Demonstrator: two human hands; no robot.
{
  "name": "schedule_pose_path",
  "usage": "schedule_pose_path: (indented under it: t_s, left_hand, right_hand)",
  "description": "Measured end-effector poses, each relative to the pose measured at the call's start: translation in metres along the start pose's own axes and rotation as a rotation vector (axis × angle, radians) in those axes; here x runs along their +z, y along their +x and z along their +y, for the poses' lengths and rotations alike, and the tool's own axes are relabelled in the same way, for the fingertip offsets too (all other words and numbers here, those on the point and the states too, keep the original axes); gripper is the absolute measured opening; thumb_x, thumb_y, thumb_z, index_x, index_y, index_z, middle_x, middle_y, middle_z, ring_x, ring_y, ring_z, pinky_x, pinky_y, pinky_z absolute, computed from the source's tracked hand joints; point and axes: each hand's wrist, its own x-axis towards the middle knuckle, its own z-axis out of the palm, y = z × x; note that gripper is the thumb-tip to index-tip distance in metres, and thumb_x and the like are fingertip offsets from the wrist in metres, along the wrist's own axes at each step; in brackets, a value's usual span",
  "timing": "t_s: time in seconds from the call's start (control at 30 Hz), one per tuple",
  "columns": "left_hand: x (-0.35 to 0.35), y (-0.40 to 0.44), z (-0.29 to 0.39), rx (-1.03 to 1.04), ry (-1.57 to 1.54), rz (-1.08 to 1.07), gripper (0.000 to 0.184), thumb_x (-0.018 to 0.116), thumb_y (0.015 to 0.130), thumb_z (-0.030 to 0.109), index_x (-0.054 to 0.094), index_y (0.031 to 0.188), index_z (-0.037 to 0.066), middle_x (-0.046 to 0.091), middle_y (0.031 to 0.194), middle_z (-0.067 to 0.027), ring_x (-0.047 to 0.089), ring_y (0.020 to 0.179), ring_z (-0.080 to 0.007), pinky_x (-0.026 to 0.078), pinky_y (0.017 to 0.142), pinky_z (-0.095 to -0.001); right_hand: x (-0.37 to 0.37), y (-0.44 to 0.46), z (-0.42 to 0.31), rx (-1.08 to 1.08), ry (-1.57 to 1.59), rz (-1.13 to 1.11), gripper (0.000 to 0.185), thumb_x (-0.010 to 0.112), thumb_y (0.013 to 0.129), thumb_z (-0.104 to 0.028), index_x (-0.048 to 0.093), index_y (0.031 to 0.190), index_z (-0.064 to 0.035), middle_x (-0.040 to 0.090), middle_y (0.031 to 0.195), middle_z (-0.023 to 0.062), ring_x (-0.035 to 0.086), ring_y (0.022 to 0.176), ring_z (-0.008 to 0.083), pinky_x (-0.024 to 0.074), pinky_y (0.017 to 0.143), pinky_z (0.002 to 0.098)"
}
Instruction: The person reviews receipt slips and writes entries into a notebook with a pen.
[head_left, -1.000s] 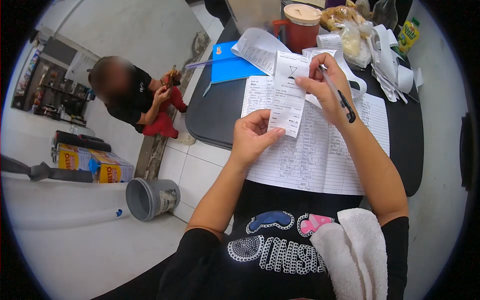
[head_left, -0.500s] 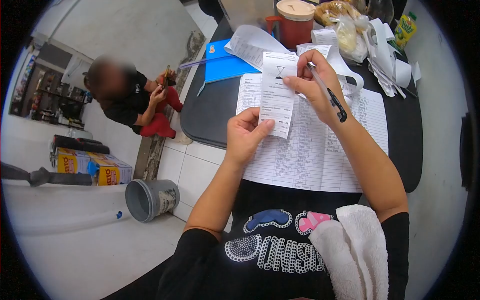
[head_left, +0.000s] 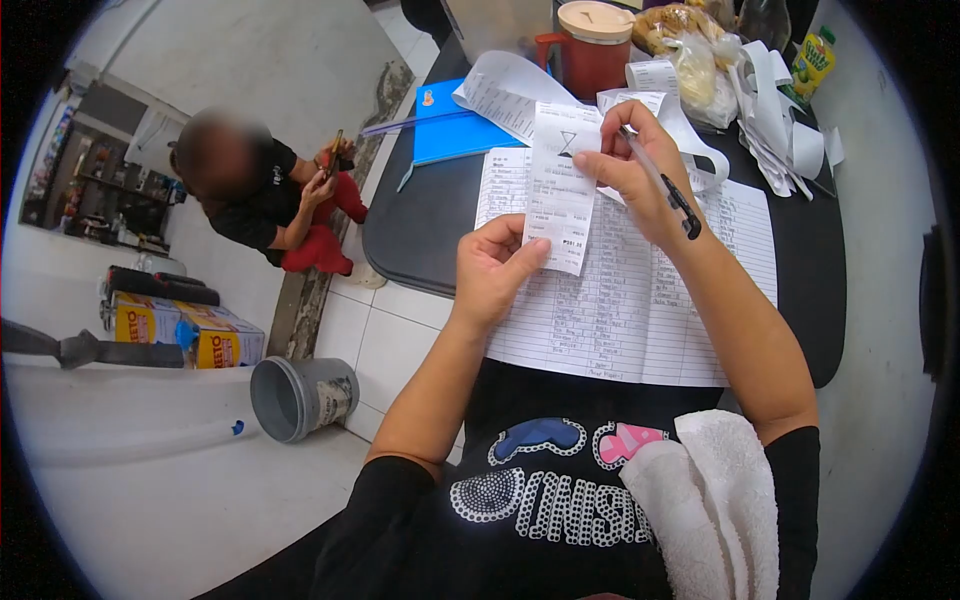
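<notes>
A printed paper receipt (head_left: 560, 190) is held up above an open lined notebook (head_left: 620, 330) filled with handwritten columns. My left hand (head_left: 495, 268) pinches the receipt's lower left edge between thumb and fingers. Higher up, my right hand (head_left: 645, 175) grips the receipt's right edge, and a clear pen with a black grip (head_left: 660, 185) is tucked in the same hand, slanting down toward the wrist. Behind the receipt lies a long curled strip of receipt paper (head_left: 497, 95), over a blue notebook (head_left: 460, 135).
On the black table (head_left: 410, 235) stand a red pitcher (head_left: 595, 65) with a pale lid, plastic-bagged food (head_left: 700, 80), a bunch of receipts (head_left: 770, 120) and a green-capped bottle (head_left: 812, 65). To the left, a person (head_left: 250, 190) holds a phone-like object; a grey bucket (head_left: 300, 400) lies tipped on the floor.
The receipt and both hands have shifted very slightly to the right in view. Both hands keep their hold on the receipt, and the pen stays in my right hand.
</notes>
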Motion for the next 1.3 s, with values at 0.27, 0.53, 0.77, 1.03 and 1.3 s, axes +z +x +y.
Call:
schedule_pose_path:
  t_s: [0.27, 0.53, 0.77, 1.03, 1.3]
  left_hand:
    - [-0.001, -0.001, -0.006, 0.031, 0.091, 0.184, 0.008, 0.059, 0.080, 0.001, 0.060, 0.086, -0.004, 0.063, 0.080, -0.0057, 0.055, 0.070, -0.0077, 0.044, 0.065, -0.0209]
    - [-0.017, -0.002, -0.016, 0.100, 0.082, 0.147, 0.008, 0.050, 0.084, 0.001, 0.055, 0.089, -0.004, 0.062, 0.089, -0.0120, 0.059, 0.079, -0.0149, 0.048, 0.075, -0.0279]
    - [-0.010, -0.004, -0.013, 0.093, 0.051, 0.107, 0.008, 0.051, 0.084, 0.001, 0.054, 0.089, -0.005, 0.061, 0.092, -0.0129, 0.058, 0.082, -0.0157, 0.046, 0.079, -0.0282]
    - [-0.017, -0.002, -0.013, 0.083, 0.074, 0.121, 0.009, 0.050, 0.084, 0.000, 0.053, 0.090, -0.004, 0.060, 0.093, -0.0131, 0.059, 0.084, -0.0172, 0.047, 0.079, -0.0295]
    - [-0.019, -0.002, -0.014, 0.073, 0.050, 0.111, 0.009, 0.052, 0.084, 0.001, 0.054, 0.091, -0.005, 0.060, 0.093, -0.0121, 0.057, 0.085, -0.0145, 0.044, 0.081, -0.0272]
  right_hand:
    - [-0.002, -0.007, -0.003, 0.021, 0.059, -0.034, 0.019, 0.058, 0.082, -0.020, 0.049, 0.089, -0.0050, 0.051, 0.070, 0.0017, 0.051, 0.064, 0.0082, 0.0447, 0.059, 0.0218]
    - [-0.117, -0.084, -0.024, -0.034, 0.057, 0.352, 0.046, 0.044, 0.091, -0.040, 0.061, 0.076, -0.0001, 0.058, 0.066, 0.0063, 0.052, 0.058, 0.0112, 0.0438, 0.054, 0.0238]
    - [-0.151, -0.170, -0.001, 0.180, 0.168, 0.409, 0.023, 0.061, 0.084, -0.022, 0.049, 0.071, -0.0068, 0.051, 0.062, 0.0003, 0.045, 0.052, 0.0069, 0.0378, 0.049, 0.0200]
    - [-0.139, -0.176, 0.009, 0.229, -0.227, 0.406, 0.020, 0.070, 0.071, -0.008, 0.051, 0.064, -0.0065, 0.050, 0.060, -0.0026, 0.041, 0.053, 0.0042, 0.0337, 0.048, 0.0212]
    - [-0.131, -0.177, 0.013, 0.165, -0.331, 0.469, 0.025, 0.064, 0.072, -0.003, 0.045, 0.056, -0.0034, 0.047, 0.053, 0.0002, 0.039, 0.050, 0.0055, 0.0314, 0.046, 0.0226]
